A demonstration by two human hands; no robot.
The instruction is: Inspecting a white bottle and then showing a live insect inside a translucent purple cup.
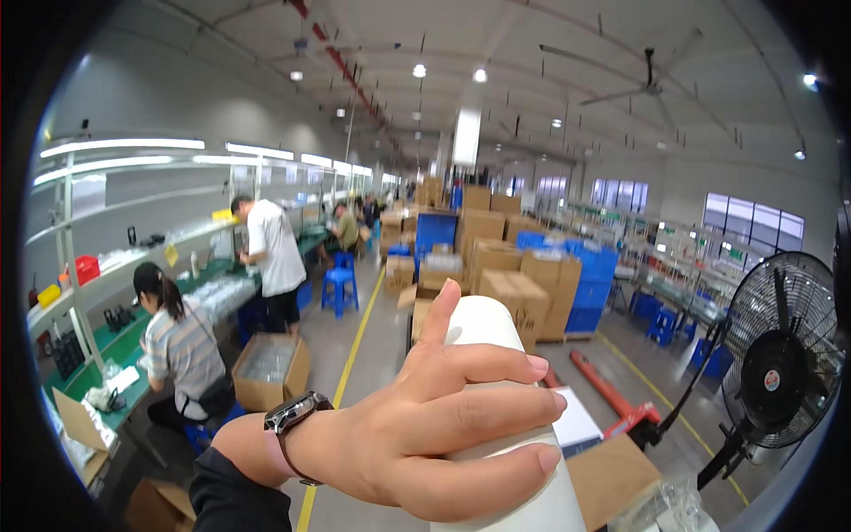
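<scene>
My left hand (443, 421) reaches in from the lower left, with a dark sleeve and a watch (300, 411) at the wrist. It lies over a long, smooth white thing with a rounded end (483, 324), which looks like a thick roll or tube; its exact kind I cannot make out. Three fingers stretch across it with gaps between them, while another digit sticks up apart from the rest. The white thing's lower end runs out of the bottom of the picture. My right hand does not show.
People work along green benches (137, 403) at left, near an open carton (272, 371) and a blue stool (339, 288). Stacked cardboard boxes (514, 297) and blue crates (589, 284) stand ahead. A red pallet jack (616, 399) and black fan (780, 355) are at right.
</scene>
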